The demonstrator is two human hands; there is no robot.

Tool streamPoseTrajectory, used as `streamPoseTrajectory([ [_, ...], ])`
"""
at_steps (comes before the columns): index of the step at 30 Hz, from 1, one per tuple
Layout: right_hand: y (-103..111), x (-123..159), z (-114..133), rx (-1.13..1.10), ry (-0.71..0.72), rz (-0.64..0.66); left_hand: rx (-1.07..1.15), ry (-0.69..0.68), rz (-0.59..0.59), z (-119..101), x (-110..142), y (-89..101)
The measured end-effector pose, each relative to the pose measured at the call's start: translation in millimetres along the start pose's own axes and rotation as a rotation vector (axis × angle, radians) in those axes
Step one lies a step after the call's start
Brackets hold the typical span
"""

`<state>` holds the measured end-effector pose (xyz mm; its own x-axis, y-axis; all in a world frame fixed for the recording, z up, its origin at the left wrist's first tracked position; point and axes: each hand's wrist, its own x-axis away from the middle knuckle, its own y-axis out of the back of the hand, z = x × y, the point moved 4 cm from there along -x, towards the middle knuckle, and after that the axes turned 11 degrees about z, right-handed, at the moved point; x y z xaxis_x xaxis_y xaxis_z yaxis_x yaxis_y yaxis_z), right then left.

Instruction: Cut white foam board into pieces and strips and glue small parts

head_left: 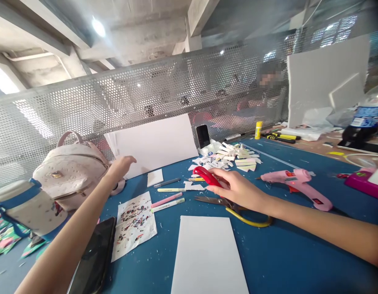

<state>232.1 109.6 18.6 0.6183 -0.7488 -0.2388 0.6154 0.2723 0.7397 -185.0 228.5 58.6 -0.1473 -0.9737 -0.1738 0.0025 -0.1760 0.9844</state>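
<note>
My left hand (122,166) reaches forward to the lower left part of the white boards (155,141), which lean on the metal screen. Its fingers look stretched out, with nothing seen in them; whether they touch the board I cannot tell. My right hand (238,188) is closed on a red curved object (206,175), whose kind is partly hidden by the fingers. Under that hand lie scissors with a yellow handle (251,220), their blades (209,199) pointing left. Closer to me, a blank white sheet (209,257) lies flat on the blue table.
Pens (167,200) and a speckled paper (135,222) lie mid-left, beside a dark phone (95,257). A backpack (70,171) and a cup (29,208) stand left. White scraps (228,157) are heaped behind my right hand. A pink glue gun (299,183) lies right.
</note>
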Motion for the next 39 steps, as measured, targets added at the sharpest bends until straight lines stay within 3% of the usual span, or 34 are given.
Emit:
streamPoseTrajectory([
  [3,0.1,0.4,0.6,-0.021,0.011,0.0,-0.12,-0.014,0.12,-17.6,13.5,-15.3],
  [9,-0.2,1.4,2.5,-0.055,0.021,-0.004,-0.174,-0.122,0.185,-85.7,39.0,-11.1],
  [12,0.1,2.2,5.5,-0.074,0.029,-0.004,-0.105,-0.26,0.322,-123.6,52.8,-23.1],
  [15,0.4,3.6,6.5,-0.088,0.036,-0.016,-0.068,-0.314,0.464,-141.7,63.3,-41.3],
  [20,0.8,6.7,3.0,-0.111,0.051,-0.046,-0.029,-0.278,0.528,-137.0,66.4,-59.9],
  [30,0.8,5.1,-4.6,-0.212,0.066,-0.082,0.168,-0.288,0.514,-136.5,59.9,-69.0],
  [35,4.3,5.0,-6.0,-0.304,0.083,-0.14,0.369,-0.198,0.436,-107.3,45.0,-43.8],
  [39,6.8,4.4,-5.0,-0.36,0.081,-0.16,0.512,-0.057,0.222,-57.6,26.5,-2.1],
])
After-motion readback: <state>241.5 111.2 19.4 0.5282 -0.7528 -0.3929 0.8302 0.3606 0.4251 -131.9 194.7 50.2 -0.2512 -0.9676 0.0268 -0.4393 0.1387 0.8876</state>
